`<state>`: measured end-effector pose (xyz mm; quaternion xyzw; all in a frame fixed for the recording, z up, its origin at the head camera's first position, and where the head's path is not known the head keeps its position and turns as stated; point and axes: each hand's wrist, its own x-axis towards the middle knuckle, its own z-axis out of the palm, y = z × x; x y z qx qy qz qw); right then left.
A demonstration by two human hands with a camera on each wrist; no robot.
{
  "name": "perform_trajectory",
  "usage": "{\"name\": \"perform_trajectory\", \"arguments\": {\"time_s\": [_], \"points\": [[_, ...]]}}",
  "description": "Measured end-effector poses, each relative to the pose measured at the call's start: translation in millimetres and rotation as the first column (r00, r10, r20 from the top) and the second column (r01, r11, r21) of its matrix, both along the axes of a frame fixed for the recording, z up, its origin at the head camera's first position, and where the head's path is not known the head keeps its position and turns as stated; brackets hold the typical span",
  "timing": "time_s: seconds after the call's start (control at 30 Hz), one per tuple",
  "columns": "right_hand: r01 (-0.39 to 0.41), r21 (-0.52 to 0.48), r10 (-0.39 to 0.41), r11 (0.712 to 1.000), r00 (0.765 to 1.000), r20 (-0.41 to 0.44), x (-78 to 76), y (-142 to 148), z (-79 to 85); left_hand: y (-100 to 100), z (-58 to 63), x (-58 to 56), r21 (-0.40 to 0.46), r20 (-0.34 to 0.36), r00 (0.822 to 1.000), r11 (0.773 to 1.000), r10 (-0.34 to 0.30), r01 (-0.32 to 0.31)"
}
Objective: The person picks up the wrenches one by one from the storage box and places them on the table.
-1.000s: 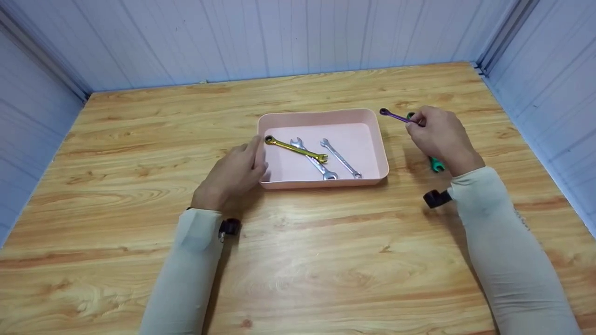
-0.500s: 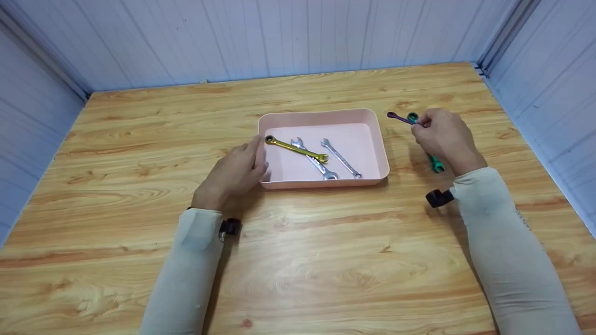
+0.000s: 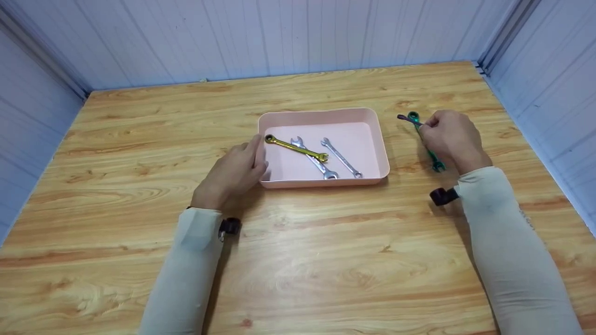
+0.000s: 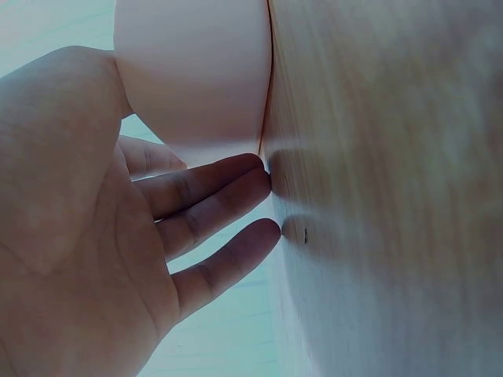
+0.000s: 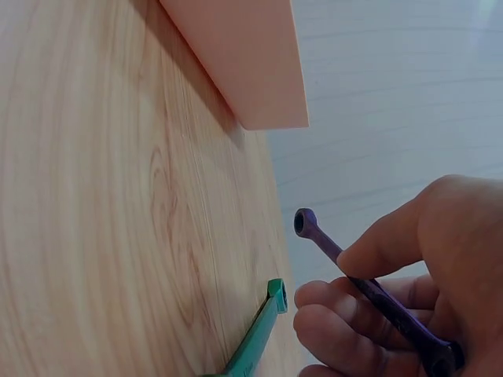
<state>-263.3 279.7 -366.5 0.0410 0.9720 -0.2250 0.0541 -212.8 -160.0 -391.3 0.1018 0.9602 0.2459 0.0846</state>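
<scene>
My right hand [image 3: 454, 137] pinches a small purple combination wrench [image 5: 393, 310] between thumb and fingers, its ring end pointing out to the left. Below it a green wrench [image 3: 413, 122] lies on the table, partly hidden by the hand in the head view. My left hand [image 3: 230, 174] holds the left wall of a pink tray [image 3: 323, 183], the thumb over the rim; in the left wrist view the other fingers [image 4: 228, 259] stretch down to the table. Inside the tray a gold wrench [image 3: 298, 149] lies across a silver wrench [image 3: 319, 166], beside a thinner silver wrench [image 3: 342, 158].
The wood-grain table [image 3: 307, 260] runs up to a pale panelled wall [image 3: 288, 42] at the back. Side panels stand at left and right. The tray's low walls rise around the wrenches.
My right hand has moved to the right, away from the tray, with the purple wrench, which now passes over the green one. More of the green wrench shows. The left hand has stayed put.
</scene>
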Motion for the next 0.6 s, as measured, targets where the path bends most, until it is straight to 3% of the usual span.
{"name": "perform_trajectory", "arguments": {"time_s": [0.23,0.6], "points": [[-0.011,0.026,0.012,1.000,0.999,-0.034,2.3,2.6,-0.8,-1.5,0.8,-0.9,-0.033,-0.039,0.999,0.999,-0.034,0.033],[0.009,0.064,-0.007,0.998,1.000,-0.030,2.8,2.9,-3.4,-1.9,-0.2,-0.5,-0.027,-0.032,0.999,0.999,-0.018,0.018]]}}
